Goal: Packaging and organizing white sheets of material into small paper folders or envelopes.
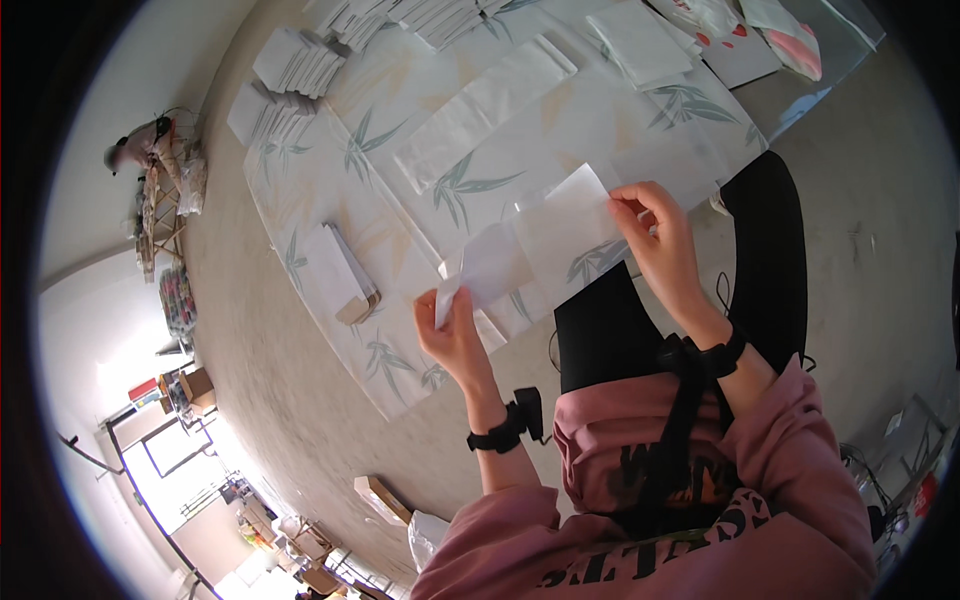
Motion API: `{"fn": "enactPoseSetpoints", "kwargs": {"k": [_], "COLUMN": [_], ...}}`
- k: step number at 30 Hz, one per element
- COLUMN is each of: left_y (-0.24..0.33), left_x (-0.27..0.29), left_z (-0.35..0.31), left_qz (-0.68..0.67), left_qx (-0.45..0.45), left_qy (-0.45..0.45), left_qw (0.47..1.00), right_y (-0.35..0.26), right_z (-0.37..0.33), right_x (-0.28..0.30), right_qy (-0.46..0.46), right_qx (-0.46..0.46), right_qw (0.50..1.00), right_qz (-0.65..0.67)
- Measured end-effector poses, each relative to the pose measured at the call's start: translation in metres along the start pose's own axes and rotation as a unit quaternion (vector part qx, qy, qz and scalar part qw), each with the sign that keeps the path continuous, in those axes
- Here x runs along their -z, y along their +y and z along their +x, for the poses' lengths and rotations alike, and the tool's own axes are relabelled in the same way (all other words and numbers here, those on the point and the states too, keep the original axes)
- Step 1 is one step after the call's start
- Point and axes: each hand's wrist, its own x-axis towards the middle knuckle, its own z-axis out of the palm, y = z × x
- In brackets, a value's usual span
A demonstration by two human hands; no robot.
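Observation:
A translucent, whitish plastic sleeve (567, 240) stretches between my two hands, just above the near edge of the table. My right hand (658, 240) pinches its right edge between thumb and fingers. Closed on a small folded white flap at the left end is my left hand (450, 325); whether that flap belongs to the sleeve or is a separate paper cannot be made out. Left of it lies a small stack of white folded cards (340, 268) with a brownish end. Farther back, a long clear plastic bag (485, 108) rests flat on the leaf-patterned tablecloth (385, 370).
Stacks of white folded cards (290, 65) line the table's far left. A pile of white plastic bags (640, 45) sits at the far right, near a red-and-white package (785, 40). My legs are beside the near edge. A cardboard box (383, 498) stands on the floor.

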Motion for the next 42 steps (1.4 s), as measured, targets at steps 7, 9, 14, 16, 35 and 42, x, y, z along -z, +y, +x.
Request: {"fn": "enactPoseSetpoints", "kwargs": {"k": [7,9,14,16,35,42], "left_y": [-0.032,-0.036,-0.037,-0.037,-0.041,-0.043], "left_x": [-0.015,-0.014,-0.016,-0.014,-0.009,-0.006], "left_z": [0.029,0.030,0.029,0.030,0.032,0.034], "left_qz": [0.119,0.162,0.084,0.068,0.095,0.126], "left_qx": [0.012,0.006,0.023,0.028,0.031,0.022], "left_qy": [-0.040,-0.010,0.005,0.002,-0.010,-0.009], "left_qw": [0.992,0.987,0.996,0.997,0.995,0.992], "right_y": [0.023,0.026,0.027,0.027,0.028,0.029], "right_z": [0.006,0.006,0.009,0.010,0.011,0.011], "right_x": [0.003,0.003,0.003,0.002,0.000,-0.001], "right_qy": [0.064,0.064,0.074,0.074,0.076,0.073], "right_qx": [0.080,0.081,0.114,0.114,0.129,0.128], "right_qw": [0.974,0.965,0.953,0.952,0.944,0.942], "right_qz": [-0.200,-0.239,-0.270,-0.274,-0.294,-0.300]}}
